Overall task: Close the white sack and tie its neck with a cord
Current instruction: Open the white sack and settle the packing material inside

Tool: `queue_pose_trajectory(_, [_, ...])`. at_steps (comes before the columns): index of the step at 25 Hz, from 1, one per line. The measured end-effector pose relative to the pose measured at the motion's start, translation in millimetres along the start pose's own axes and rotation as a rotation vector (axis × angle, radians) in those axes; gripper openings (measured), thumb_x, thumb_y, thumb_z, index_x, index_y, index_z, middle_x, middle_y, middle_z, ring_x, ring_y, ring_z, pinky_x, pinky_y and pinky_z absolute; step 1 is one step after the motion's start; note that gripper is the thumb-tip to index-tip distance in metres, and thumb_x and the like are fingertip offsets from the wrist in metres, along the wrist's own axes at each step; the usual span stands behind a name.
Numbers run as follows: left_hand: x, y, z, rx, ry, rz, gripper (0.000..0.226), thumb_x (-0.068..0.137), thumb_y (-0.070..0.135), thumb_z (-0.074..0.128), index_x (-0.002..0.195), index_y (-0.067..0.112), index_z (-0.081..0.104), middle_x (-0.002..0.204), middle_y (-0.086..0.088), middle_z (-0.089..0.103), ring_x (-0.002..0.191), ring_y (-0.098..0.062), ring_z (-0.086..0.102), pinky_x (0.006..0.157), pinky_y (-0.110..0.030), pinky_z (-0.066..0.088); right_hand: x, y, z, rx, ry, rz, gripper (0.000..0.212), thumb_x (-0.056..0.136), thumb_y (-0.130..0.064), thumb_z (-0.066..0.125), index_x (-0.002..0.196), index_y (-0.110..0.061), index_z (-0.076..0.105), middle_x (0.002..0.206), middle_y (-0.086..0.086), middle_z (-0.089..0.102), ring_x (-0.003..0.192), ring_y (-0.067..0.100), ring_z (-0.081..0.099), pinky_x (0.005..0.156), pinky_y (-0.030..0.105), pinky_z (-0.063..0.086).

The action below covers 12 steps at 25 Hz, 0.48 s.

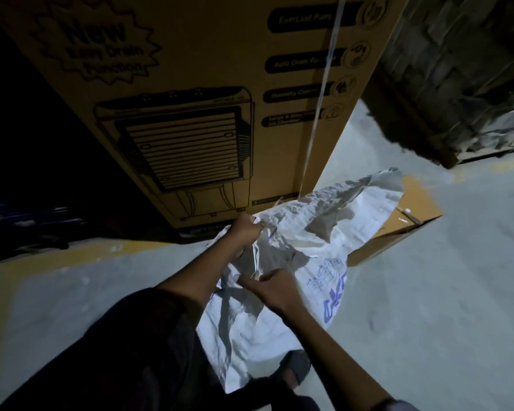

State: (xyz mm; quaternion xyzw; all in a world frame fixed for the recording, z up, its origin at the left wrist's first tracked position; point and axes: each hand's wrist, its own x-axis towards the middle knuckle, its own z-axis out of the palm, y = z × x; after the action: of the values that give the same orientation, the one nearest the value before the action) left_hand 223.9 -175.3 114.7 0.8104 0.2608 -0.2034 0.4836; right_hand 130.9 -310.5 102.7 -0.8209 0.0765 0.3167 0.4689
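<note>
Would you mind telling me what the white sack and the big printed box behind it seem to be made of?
The white sack looks like woven plastic: thin, matte, holding sharp crinkles, with blue print. The box looks like brown cardboard, matte, with black line printing and a pale strap across it.

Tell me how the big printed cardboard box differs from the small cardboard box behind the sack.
The big printed box stands tall with black printing and a white strap; the small box sits low on the floor, and no print shows on it. The big one is in full view; the small one is partly hidden by the white sack. Both are brown cardboard.
</note>
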Motion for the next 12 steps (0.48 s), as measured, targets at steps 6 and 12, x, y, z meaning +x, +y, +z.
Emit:
queue_pose_trajectory(6, [-64,-59,-45,-0.173,0.013,0.191,0.033,0.090,0.045,0.069,0.115,0.024,0.069,0.102,0.003,0.063,0.094,-0.012,0.060,0.085,-0.028,0.046,19,-39,41,-0.099,0.151,0.038,0.025,0.081,-0.007,0.069,0.062,0.008,0.062,0.066,0.026,0.070,0.060,0.035,0.068,0.053,0.043,0.054])
queue_pose_trajectory(12, [-192,-201,-80,0.008,0.148,0.203,0.098,0.073,0.087,0.053,0.155,0.038,0.032,0.158,0.019,0.033,0.145,-0.006,0.036,0.109,-0.022,0.037,64,-86,44,0.647,0.078,0.313,0.022,0.095,0.007,0.055,0.114,0.008,0.066,0.075,0.021,0.059,0.062,0.027,0.062,0.044,0.026,0.054])
